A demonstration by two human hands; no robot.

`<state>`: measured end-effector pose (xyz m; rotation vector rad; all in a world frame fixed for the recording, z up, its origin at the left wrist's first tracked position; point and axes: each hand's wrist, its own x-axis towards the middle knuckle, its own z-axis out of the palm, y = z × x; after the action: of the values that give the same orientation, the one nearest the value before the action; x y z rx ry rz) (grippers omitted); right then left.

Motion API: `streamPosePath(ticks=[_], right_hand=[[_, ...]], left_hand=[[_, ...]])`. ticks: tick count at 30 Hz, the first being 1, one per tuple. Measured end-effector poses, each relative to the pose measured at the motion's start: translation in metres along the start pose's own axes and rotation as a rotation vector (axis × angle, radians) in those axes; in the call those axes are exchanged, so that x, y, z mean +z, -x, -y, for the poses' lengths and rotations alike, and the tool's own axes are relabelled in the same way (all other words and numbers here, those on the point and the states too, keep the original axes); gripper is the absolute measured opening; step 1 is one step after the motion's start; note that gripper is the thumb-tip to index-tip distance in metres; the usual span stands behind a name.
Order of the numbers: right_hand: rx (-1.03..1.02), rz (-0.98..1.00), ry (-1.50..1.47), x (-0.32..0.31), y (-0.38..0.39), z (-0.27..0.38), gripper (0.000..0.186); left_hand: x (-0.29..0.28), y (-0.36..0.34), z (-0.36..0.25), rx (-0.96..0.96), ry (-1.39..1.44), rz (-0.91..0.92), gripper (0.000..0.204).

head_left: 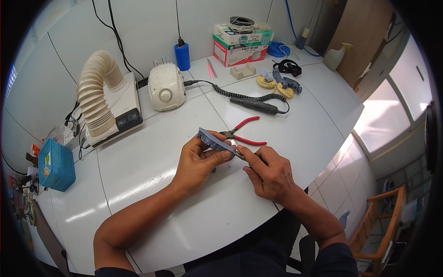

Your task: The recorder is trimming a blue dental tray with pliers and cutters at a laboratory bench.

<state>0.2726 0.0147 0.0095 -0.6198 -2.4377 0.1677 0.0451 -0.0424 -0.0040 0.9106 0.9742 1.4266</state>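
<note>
My left hand grips a blue-grey dental model, a curved arch with a ridged edge, just above the white table. My right hand pinches a small metal tool whose tip touches the model's right end. Red-handled pliers lie on the table just behind both hands, touching neither.
A black handpiece on a coiled cord leads to a white control box. A beige ribbed suction hose stands at the left. A blue basket sits at the far left; cardboard boxes and more dental models at the back.
</note>
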Motion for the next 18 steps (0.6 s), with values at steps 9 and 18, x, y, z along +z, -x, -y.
streamPosePath(ticks=[9,18], right_hand=[[0.037,0.029,-0.060,-0.0018,0.0003,-0.0008,0.052],[0.070,0.063,-0.147,-0.0057,-0.0011,-0.0023,0.052]], left_hand=[[-0.0020,-0.0007,0.0022,-0.003,-0.003,-0.002,0.034],[-0.0022,-0.0002,-0.0001,-0.023,0.004,0.008,0.033]])
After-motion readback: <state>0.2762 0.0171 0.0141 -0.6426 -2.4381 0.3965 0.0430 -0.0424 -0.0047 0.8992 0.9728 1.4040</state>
